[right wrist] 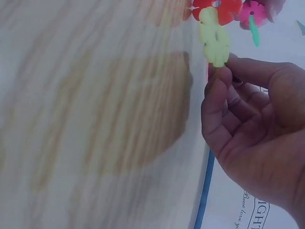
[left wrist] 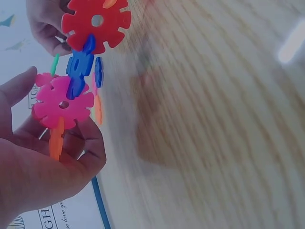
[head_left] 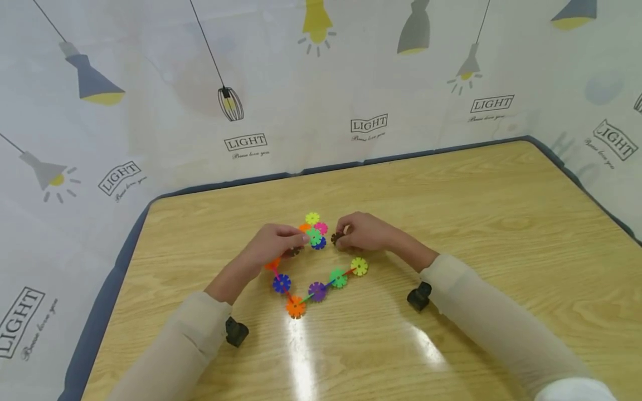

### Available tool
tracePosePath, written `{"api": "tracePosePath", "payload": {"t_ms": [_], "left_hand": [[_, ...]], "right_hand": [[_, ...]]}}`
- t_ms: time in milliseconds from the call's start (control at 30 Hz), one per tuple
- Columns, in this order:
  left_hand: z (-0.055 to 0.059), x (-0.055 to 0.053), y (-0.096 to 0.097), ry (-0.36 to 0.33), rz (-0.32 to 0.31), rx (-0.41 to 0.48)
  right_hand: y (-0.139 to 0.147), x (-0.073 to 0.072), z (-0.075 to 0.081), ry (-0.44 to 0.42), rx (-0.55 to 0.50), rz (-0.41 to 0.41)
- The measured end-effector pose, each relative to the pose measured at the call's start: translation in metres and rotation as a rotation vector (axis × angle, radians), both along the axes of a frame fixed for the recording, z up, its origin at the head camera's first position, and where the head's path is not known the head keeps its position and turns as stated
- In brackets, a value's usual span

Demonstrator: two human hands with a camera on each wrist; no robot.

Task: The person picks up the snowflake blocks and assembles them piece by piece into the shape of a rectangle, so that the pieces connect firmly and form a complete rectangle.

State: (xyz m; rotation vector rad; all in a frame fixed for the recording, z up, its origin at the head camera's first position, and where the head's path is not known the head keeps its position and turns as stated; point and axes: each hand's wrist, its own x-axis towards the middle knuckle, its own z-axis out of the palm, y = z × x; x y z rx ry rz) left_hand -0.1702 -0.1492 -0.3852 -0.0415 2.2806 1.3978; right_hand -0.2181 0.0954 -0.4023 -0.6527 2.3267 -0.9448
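Notched plastic snowflake discs, slotted together edge to edge, form a bent chain between my hands. My left hand [head_left: 275,244] pinches the chain's far left part, with its thumb tip at a green disc [head_left: 314,237]. In the left wrist view, a pink disc [left wrist: 52,102], a blue disc [left wrist: 81,66] and a red disc [left wrist: 82,24] stand in front of that hand. My right hand [head_left: 365,231] pinches a dark disc [head_left: 336,238] between thumb and fingertips; the fingers hide much of it. A yellow disc [right wrist: 215,40] is close to those fingertips in the right wrist view.
The chain's near side includes an orange disc [head_left: 295,307], a purple disc [head_left: 317,291] and a yellow end disc [head_left: 359,266]. Beyond the left fingertips is another yellow disc [head_left: 312,218]. A lamp-print cloth [head_left: 301,133] hangs behind the wooden table [head_left: 476,223].
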Motion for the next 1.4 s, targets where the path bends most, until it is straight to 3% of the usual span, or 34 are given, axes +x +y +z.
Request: {"api": "tracePosePath", "payload": {"t_ms": [133, 367, 667, 1167, 1400], "left_hand": [[0.001, 0.001, 0.001, 0.009, -0.013, -0.001], [0.001, 0.001, 0.004, 0.002, -0.017, 0.027], [0.002, 0.0, 0.005, -0.013, -0.034, 0.027], [-0.002, 0.004, 0.012, 0.027, -0.03, 0.103], [-0.003, 0.003, 0.008, 0.011, -0.026, 0.128]], "right_hand": [[0.0, 0.0, 0.004, 0.044, -0.019, -0.01], [-0.002, 0.004, 0.012, 0.032, -0.058, -0.066], [-0.005, 0.005, 0.015, 0.028, -0.129, -0.067], [-0.009, 0.005, 0.022, 0.095, -0.077, -0.028], [-0.013, 0.003, 0.022, 0.065, -0.078, -0.046]]}}
